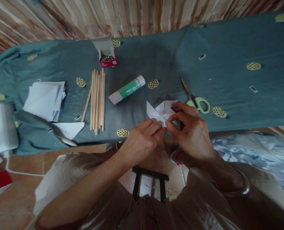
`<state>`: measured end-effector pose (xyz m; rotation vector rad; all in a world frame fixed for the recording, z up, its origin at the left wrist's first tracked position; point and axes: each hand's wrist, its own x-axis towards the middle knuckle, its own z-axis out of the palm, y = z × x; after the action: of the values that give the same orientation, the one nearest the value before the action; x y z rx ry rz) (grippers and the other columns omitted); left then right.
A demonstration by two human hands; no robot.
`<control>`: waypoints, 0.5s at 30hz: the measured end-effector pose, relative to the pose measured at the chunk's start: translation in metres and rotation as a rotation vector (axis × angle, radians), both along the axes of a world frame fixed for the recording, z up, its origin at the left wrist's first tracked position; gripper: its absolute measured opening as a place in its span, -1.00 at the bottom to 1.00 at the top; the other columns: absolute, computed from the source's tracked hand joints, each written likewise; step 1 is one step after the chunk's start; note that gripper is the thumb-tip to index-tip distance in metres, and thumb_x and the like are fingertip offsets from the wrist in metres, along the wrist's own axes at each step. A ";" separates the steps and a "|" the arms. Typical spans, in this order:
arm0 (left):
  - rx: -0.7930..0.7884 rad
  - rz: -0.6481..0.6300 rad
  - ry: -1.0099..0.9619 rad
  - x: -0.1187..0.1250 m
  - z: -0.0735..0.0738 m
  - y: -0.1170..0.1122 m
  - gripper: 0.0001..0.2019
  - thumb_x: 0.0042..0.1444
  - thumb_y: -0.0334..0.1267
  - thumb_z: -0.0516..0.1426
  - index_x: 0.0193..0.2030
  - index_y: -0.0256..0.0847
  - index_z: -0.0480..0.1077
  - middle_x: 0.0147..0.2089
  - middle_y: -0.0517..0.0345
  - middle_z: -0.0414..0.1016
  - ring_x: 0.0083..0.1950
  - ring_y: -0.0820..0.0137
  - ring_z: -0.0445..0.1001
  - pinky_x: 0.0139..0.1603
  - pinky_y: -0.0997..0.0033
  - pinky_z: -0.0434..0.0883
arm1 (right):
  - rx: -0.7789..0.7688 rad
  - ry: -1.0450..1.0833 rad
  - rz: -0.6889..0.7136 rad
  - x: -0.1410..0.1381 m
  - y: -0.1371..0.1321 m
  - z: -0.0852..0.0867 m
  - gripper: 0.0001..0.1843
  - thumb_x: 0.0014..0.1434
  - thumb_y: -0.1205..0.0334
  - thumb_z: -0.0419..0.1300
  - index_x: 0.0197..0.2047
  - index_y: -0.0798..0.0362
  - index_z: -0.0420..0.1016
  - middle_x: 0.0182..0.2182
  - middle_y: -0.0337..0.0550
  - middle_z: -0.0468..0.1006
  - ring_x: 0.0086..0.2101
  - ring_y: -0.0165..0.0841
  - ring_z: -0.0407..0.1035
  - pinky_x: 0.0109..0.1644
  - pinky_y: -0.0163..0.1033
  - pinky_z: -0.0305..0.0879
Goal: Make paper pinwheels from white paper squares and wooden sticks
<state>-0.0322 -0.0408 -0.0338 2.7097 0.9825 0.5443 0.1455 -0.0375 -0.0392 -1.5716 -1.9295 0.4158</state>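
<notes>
A white folded paper pinwheel (pixel 158 111) is held at the table's front edge, its pointed blades facing away from me. My left hand (pixel 143 137) is closed on its near left side, fingers curled over the paper. My right hand (pixel 191 129) grips its right side, with thumb and index finger pinched near the middle. A tiny thin thing shows at those fingertips, too small to name. Just beyond my right hand lie scissors (pixel 196 101) with light green handles, blades apart. A green and white glue stick (pixel 127 89) rests to the left of the pinwheel.
Several wooden sticks (pixel 98 100) lie left of the glue stick. Behind them stands an opened red box (pixel 108 59) of small metal pieces. Stacked white paper (pixel 42 100), a paper triangle (pixel 68 129) and a white device (pixel 1 129) with a cable occupy the left end.
</notes>
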 end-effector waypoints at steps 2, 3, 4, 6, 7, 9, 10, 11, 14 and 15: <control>-0.007 -0.002 -0.012 0.000 0.000 0.000 -0.81 0.29 -0.40 0.03 -0.09 -0.38 0.45 -0.19 0.01 0.50 -0.16 0.33 0.43 -0.11 0.32 0.50 | -0.001 -0.006 -0.002 0.000 0.000 0.000 -0.89 0.10 0.35 0.19 -0.45 0.04 0.46 -0.03 0.04 0.54 -0.02 -0.10 0.44 0.10 0.09 0.32; -0.013 -0.003 -0.015 0.000 0.000 0.000 -0.81 0.28 -0.41 0.03 -0.09 -0.39 0.45 -0.19 0.01 0.51 -0.16 0.33 0.43 -0.12 0.33 0.50 | -0.005 -0.008 -0.002 0.000 -0.001 0.000 -0.89 0.10 0.34 0.18 -0.45 0.03 0.47 -0.03 0.03 0.54 -0.02 -0.10 0.43 0.11 0.10 0.32; -0.015 -0.002 -0.017 0.000 0.000 0.000 -0.81 0.28 -0.41 0.04 -0.09 -0.39 0.45 -0.19 0.02 0.51 -0.16 0.32 0.43 -0.12 0.33 0.50 | -0.007 -0.008 -0.001 0.000 -0.001 0.000 -0.90 0.10 0.34 0.18 -0.44 0.03 0.47 -0.03 0.02 0.54 -0.02 -0.10 0.43 0.11 0.11 0.32; -0.013 0.002 -0.015 0.000 -0.001 0.000 -0.81 0.28 -0.41 0.04 -0.08 -0.39 0.45 -0.19 0.02 0.51 -0.15 0.32 0.42 -0.11 0.32 0.50 | -0.009 -0.008 -0.002 0.001 -0.001 0.000 -0.90 0.11 0.33 0.18 -0.43 0.03 0.47 -0.03 0.02 0.54 -0.01 -0.10 0.43 0.11 0.11 0.32; -0.012 0.004 -0.012 0.000 -0.001 0.000 -0.81 0.28 -0.41 0.04 -0.08 -0.39 0.45 -0.18 0.01 0.51 -0.15 0.32 0.42 -0.11 0.32 0.50 | -0.008 -0.008 -0.003 0.001 -0.002 0.000 -0.91 0.11 0.33 0.19 -0.43 0.03 0.47 -0.02 0.02 0.54 -0.01 -0.10 0.43 0.11 0.11 0.32; -0.016 0.009 -0.004 0.000 -0.001 -0.001 -0.81 0.28 -0.41 0.04 -0.07 -0.39 0.44 -0.19 0.02 0.51 -0.14 0.33 0.43 -0.11 0.32 0.50 | -0.004 -0.006 -0.003 0.001 -0.002 0.000 -0.91 0.11 0.32 0.19 -0.42 0.02 0.47 -0.02 0.03 0.54 -0.01 -0.11 0.43 0.11 0.10 0.33; -0.021 0.010 0.000 0.000 -0.001 -0.001 -0.81 0.28 -0.41 0.04 -0.07 -0.38 0.44 -0.19 0.02 0.51 -0.14 0.33 0.43 -0.11 0.33 0.50 | -0.005 -0.005 -0.001 0.001 -0.002 0.000 -0.91 0.12 0.32 0.20 -0.42 0.02 0.47 -0.02 0.03 0.54 -0.01 -0.11 0.43 0.11 0.09 0.33; -0.025 0.010 0.004 0.000 0.000 -0.001 -0.81 0.28 -0.41 0.03 -0.07 -0.38 0.44 -0.19 0.02 0.51 -0.14 0.34 0.44 -0.11 0.33 0.50 | -0.008 -0.004 0.000 0.001 -0.002 0.000 -0.91 0.12 0.32 0.20 -0.42 0.02 0.47 -0.01 0.03 0.54 -0.01 -0.11 0.43 0.11 0.09 0.33; -0.032 0.011 0.011 0.000 0.000 -0.001 -0.80 0.29 -0.40 0.02 -0.06 -0.36 0.44 -0.20 0.03 0.50 -0.14 0.35 0.44 -0.10 0.32 0.51 | -0.021 0.005 -0.004 0.002 -0.002 0.000 -0.91 0.12 0.31 0.21 -0.43 0.03 0.47 -0.01 0.03 0.53 0.00 -0.10 0.42 0.12 0.09 0.31; -0.033 0.011 0.010 0.001 0.000 -0.001 -0.80 0.29 -0.40 0.02 -0.06 -0.36 0.43 -0.19 0.03 0.50 -0.14 0.34 0.44 -0.10 0.31 0.51 | -0.023 0.006 -0.006 0.002 -0.002 0.000 -0.90 0.12 0.31 0.21 -0.43 0.03 0.47 0.00 0.03 0.53 -0.01 -0.10 0.42 0.12 0.10 0.31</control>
<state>-0.0317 -0.0413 -0.0338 2.6821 1.0007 0.5127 0.1470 -0.0398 -0.0396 -1.5887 -1.9217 0.4405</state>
